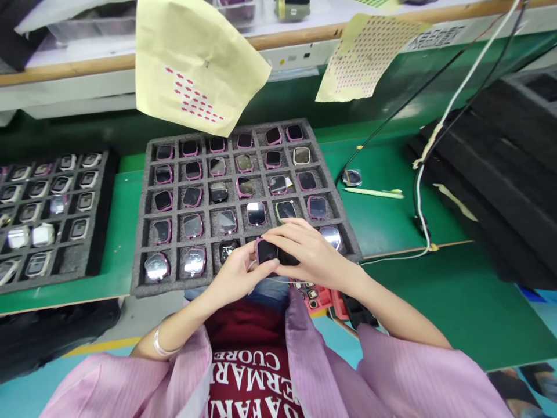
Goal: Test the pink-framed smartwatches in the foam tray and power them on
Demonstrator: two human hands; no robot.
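Note:
Between my two hands is a smartwatch body [266,251] with a dark screen and a purple frame, held over the near edge of a grey foam tray [250,194]. My left hand [237,270] pinches its left side, with the thumb along the lower edge. My right hand [307,249] curls over its right side from above, hiding part of it and some tray slots. Similar watch bodies, mostly purple-framed, sit in the tray's compartments, among them one with a bright screen [256,213] and one with a lit face [227,251].
A second foam tray [98,232] with pale-framed watches lies at left. Yellow sticker sheets [195,69] hang from the shelf above. On the right are a pale green pen [374,192], a coiled item in a small bag [352,177], hanging cables [420,197] and stacked black foam [474,191].

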